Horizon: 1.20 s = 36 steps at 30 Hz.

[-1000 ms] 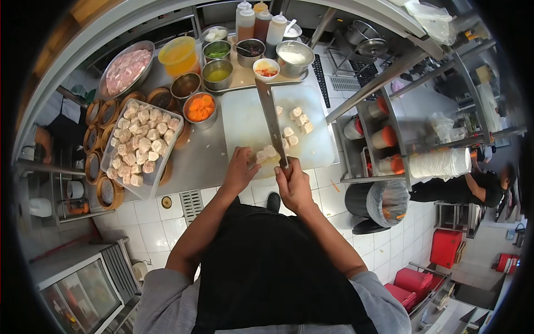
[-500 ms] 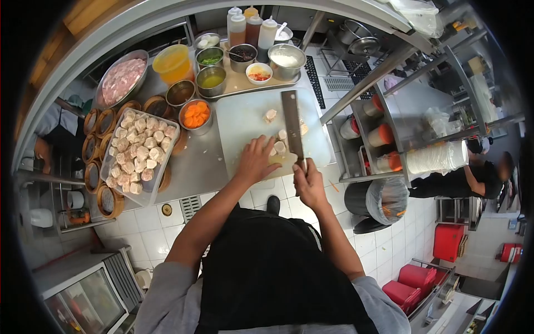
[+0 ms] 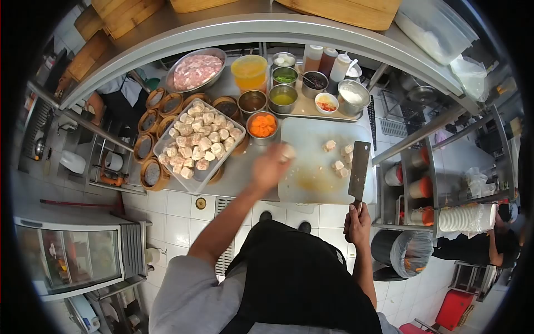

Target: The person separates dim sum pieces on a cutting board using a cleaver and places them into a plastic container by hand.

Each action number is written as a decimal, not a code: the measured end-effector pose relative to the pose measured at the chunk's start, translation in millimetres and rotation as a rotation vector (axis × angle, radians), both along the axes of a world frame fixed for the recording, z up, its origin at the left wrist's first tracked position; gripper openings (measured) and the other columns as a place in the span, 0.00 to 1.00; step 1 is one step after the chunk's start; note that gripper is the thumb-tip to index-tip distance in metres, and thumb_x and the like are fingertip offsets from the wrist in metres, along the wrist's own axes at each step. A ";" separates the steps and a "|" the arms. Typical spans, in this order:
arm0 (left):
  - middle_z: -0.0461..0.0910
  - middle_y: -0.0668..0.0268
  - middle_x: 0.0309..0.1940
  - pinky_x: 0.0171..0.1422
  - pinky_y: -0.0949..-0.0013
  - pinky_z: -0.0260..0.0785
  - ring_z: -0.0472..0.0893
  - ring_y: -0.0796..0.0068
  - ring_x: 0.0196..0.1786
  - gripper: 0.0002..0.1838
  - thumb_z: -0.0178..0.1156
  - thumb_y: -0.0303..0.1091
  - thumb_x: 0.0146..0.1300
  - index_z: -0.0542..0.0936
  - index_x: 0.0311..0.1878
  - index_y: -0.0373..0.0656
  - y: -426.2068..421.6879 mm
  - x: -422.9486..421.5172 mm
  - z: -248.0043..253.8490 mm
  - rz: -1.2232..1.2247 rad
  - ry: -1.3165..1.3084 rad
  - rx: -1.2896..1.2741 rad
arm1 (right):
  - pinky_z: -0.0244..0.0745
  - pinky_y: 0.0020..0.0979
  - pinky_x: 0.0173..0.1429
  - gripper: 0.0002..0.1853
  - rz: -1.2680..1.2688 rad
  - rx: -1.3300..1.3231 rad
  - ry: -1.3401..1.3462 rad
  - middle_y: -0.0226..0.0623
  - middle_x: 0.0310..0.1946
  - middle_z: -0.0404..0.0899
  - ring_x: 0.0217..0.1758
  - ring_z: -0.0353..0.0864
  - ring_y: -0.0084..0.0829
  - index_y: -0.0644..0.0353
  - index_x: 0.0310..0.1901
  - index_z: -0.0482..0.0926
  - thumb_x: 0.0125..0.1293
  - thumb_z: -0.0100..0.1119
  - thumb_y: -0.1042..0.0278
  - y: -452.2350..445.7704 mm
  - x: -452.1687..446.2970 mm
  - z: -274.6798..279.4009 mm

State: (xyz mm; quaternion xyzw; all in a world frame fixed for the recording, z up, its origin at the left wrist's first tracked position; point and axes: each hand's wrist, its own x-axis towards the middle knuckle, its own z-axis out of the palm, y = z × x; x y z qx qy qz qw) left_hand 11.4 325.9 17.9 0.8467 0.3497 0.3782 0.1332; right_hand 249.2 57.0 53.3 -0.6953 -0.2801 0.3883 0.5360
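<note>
My right hand point(image 3: 357, 221) is wrapped round the handle of a cleaver point(image 3: 360, 170), its blade upright over the right edge of the white cutting board point(image 3: 300, 181). Motion smears my left hand point(image 3: 268, 170), which is over the board's left edge with a pale dumpling point(image 3: 287, 152) at its fingertips. Several dumplings lie on the right half of the board, one of them point(image 3: 330, 146) a little apart. Left of the board, a clear tray point(image 3: 240, 133) holds many whole dumplings. A bowl of sliced carrots point(image 3: 262, 124) stands between tray and board.
Steel bowls, a small white bowl point(image 3: 326, 103) and squeeze bottles point(image 3: 340, 68) stand behind the board. Bamboo steamers point(image 3: 152, 173) and a bowl of raw meat point(image 3: 196, 70) are at the left. A bin point(image 3: 410, 253) stands right. People are at the far left and far right.
The view has shifted, showing the shelf above. My left hand has moved from the board's near part toward the tray with a dumpling. The cleaver has moved to the board's right edge.
</note>
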 end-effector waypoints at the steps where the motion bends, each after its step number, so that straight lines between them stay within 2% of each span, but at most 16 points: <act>1: 0.82 0.49 0.48 0.47 0.45 0.81 0.85 0.41 0.46 0.23 0.70 0.42 0.69 0.80 0.62 0.41 16.2 -30.7 24.4 0.059 0.003 0.008 | 0.67 0.27 0.18 0.13 0.002 -0.014 0.000 0.29 0.21 0.73 0.15 0.69 0.20 0.59 0.46 0.72 0.85 0.57 0.59 0.6 0.3 1.0; 3: 0.81 0.47 0.50 0.47 0.43 0.80 0.85 0.40 0.46 0.23 0.71 0.42 0.69 0.79 0.61 0.40 48.6 -84.8 57.9 0.280 -0.003 -0.066 | 0.68 0.28 0.19 0.13 0.018 -0.038 0.002 0.28 0.21 0.72 0.16 0.69 0.19 0.60 0.47 0.72 0.84 0.57 0.58 6.5 -0.9 4.5; 5: 0.81 0.46 0.51 0.48 0.43 0.80 0.84 0.40 0.48 0.26 0.70 0.43 0.69 0.78 0.64 0.38 84.0 -131.3 86.2 0.439 0.165 0.042 | 0.68 0.28 0.19 0.12 0.020 -0.053 0.026 0.27 0.21 0.71 0.16 0.69 0.19 0.58 0.48 0.72 0.84 0.57 0.59 10.4 -0.7 0.0; 8: 0.81 0.48 0.53 0.55 0.44 0.77 0.83 0.42 0.54 0.28 0.69 0.43 0.70 0.77 0.67 0.38 116.2 -170.6 86.0 0.541 0.290 0.113 | 0.66 0.27 0.19 0.11 0.093 -0.023 0.030 0.25 0.21 0.71 0.16 0.67 0.18 0.59 0.50 0.73 0.84 0.56 0.59 15.8 -1.8 4.9; 11: 0.82 0.49 0.57 0.64 0.47 0.73 0.82 0.45 0.60 0.29 0.69 0.43 0.70 0.76 0.69 0.39 108.6 -137.5 88.8 0.599 0.368 0.499 | 0.66 0.27 0.19 0.12 0.073 -0.105 0.010 0.25 0.21 0.72 0.17 0.67 0.17 0.60 0.55 0.74 0.85 0.56 0.59 4.5 6.2 -3.7; 12: 0.82 0.50 0.63 0.70 0.49 0.68 0.80 0.48 0.64 0.27 0.68 0.40 0.69 0.77 0.69 0.40 97.3 -105.8 90.4 0.458 0.233 0.328 | 0.67 0.27 0.20 0.15 0.053 -0.126 0.040 0.26 0.22 0.74 0.19 0.69 0.17 0.62 0.58 0.73 0.85 0.57 0.58 2.6 5.6 7.4; 13: 0.81 0.50 0.66 0.71 0.49 0.69 0.80 0.48 0.66 0.27 0.68 0.38 0.70 0.77 0.69 0.38 82.9 -72.3 89.3 0.304 0.220 0.040 | 0.68 0.28 0.21 0.16 0.017 -0.128 0.005 0.26 0.22 0.74 0.20 0.70 0.18 0.63 0.59 0.73 0.84 0.58 0.58 -1.8 5.3 9.1; 15: 0.81 0.50 0.65 0.74 0.49 0.69 0.79 0.47 0.69 0.28 0.68 0.36 0.69 0.76 0.69 0.36 51.4 -2.6 70.9 -0.108 0.074 -0.301 | 0.71 0.29 0.23 0.14 -0.016 -0.077 0.002 0.28 0.23 0.75 0.20 0.72 0.20 0.63 0.54 0.75 0.83 0.59 0.59 -5.1 3.5 14.8; 17: 0.80 0.50 0.66 0.77 0.51 0.69 0.78 0.48 0.71 0.28 0.69 0.33 0.67 0.77 0.69 0.35 32.8 58.3 7.6 -0.364 0.218 -0.212 | 0.72 0.29 0.23 0.13 -0.043 -0.041 0.016 0.30 0.24 0.76 0.20 0.73 0.20 0.62 0.49 0.74 0.84 0.59 0.59 -11.0 4.4 18.4; 19: 0.78 0.49 0.68 0.76 0.50 0.70 0.77 0.47 0.72 0.29 0.70 0.30 0.64 0.78 0.69 0.35 2.4 112.4 -0.5 -0.548 0.208 -0.212 | 0.72 0.28 0.23 0.13 -0.088 -0.031 0.012 0.29 0.24 0.76 0.20 0.73 0.20 0.61 0.49 0.74 0.84 0.59 0.58 -23.8 7.3 18.8; 22: 0.79 0.50 0.66 0.77 0.53 0.71 0.75 0.47 0.72 0.28 0.71 0.31 0.63 0.79 0.66 0.36 -13.8 160.3 -40.2 -0.563 0.324 -0.021 | 0.73 0.30 0.24 0.14 -0.137 -0.084 -0.034 0.31 0.24 0.77 0.19 0.74 0.22 0.62 0.50 0.74 0.84 0.59 0.58 -44.0 7.9 20.9; 26: 0.79 0.51 0.57 0.70 0.50 0.73 0.79 0.45 0.64 0.25 0.72 0.30 0.62 0.80 0.62 0.35 -18.6 158.9 -55.4 -0.498 0.304 -0.248 | 0.76 0.33 0.26 0.16 -0.090 -0.204 -0.161 0.37 0.25 0.80 0.20 0.78 0.25 0.63 0.53 0.75 0.83 0.59 0.56 -53.4 -4.7 26.5; 29: 0.79 0.50 0.53 0.65 0.50 0.75 0.80 0.45 0.59 0.24 0.74 0.29 0.61 0.80 0.60 0.34 -40.4 119.9 -60.4 -0.432 0.200 -0.335 | 0.79 0.46 0.38 0.17 0.007 -0.244 -0.283 0.53 0.29 0.84 0.30 0.87 0.50 0.65 0.55 0.74 0.82 0.60 0.57 -36.1 -16.6 7.9; 30: 0.79 0.50 0.53 0.63 0.51 0.76 0.81 0.46 0.58 0.25 0.75 0.29 0.61 0.80 0.59 0.33 -50.9 109.5 -59.3 -0.395 0.166 -0.326 | 0.78 0.53 0.45 0.18 0.036 -0.280 -0.283 0.58 0.32 0.84 0.38 0.86 0.63 0.65 0.57 0.73 0.82 0.60 0.57 -24.9 -21.5 15.1; 34: 0.80 0.51 0.51 0.56 0.52 0.79 0.84 0.49 0.50 0.25 0.77 0.26 0.59 0.80 0.58 0.34 -62.9 99.8 -66.4 -0.285 0.036 -0.418 | 0.79 0.56 0.47 0.17 0.115 -0.193 -0.412 0.60 0.36 0.86 0.43 0.86 0.67 0.65 0.59 0.71 0.82 0.60 0.62 20.9 -25.7 18.0; 36: 0.79 0.50 0.52 0.60 0.50 0.77 0.82 0.45 0.54 0.24 0.77 0.26 0.59 0.78 0.57 0.34 -62.3 97.1 -69.0 -0.287 0.021 -0.494 | 0.79 0.55 0.45 0.17 0.094 -0.073 -0.476 0.59 0.37 0.86 0.42 0.86 0.67 0.66 0.60 0.70 0.81 0.60 0.64 37.9 -26.6 29.6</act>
